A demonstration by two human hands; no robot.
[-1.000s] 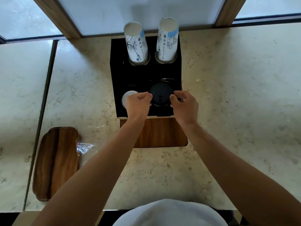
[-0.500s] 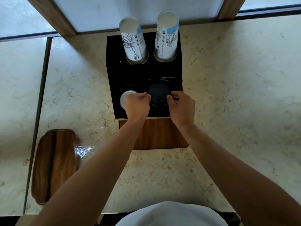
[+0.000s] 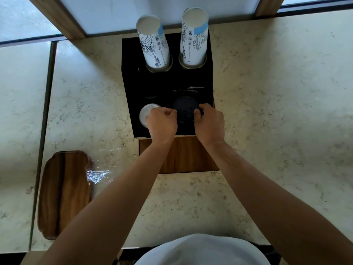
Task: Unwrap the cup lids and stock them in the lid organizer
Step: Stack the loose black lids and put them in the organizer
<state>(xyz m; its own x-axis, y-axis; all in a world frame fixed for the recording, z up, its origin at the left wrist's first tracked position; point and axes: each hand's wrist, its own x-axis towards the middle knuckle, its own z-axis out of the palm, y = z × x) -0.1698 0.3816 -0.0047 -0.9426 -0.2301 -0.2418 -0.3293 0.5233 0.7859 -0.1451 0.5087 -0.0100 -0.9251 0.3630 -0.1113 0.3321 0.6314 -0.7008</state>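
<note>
Both your hands are on the black lids (image 3: 185, 109), front-right slot of the black lid organizer (image 3: 131, 96). Left hand (image 3: 162, 123) has fingers curled in, fingertips pinching the left edge of the stack; right hand (image 3: 209, 124) does the same on the right edge, thumb and fingers curled round the rim. Stack sits in the slot btwn the two hands, top lid face-up and dark; can't tell how deep it's seated or how many lids are under it. Front-left slot holds white lids (image 3: 148, 113), partly hidden behind your left knuckles, just beside the black ones. Back row of the organizer: two stacks of printed paper cups, left cup stack (image 3: 153, 43) leaning a bit to the left, right cup stack (image 3: 193, 37) closer to upright, each in its own round hole. A thin glint of sth shiny lies on the organizer top btwn the cups and the black lids, too small to ID. Organizer rests on a wooden base (image 3: 183, 155) that sticks out toward you, partly covered by your forearms. All of it sits on a marble-look counter (image 3: 277, 111). On the left of the counter, well apart from the organizer, is a wooden tray (image 3: 63, 192), w/ crumpled clear plastic wrap (image 3: 97, 175) touching its right edge. Your white top (image 3: 202, 251) shows at the bottom edge of the view.
</note>
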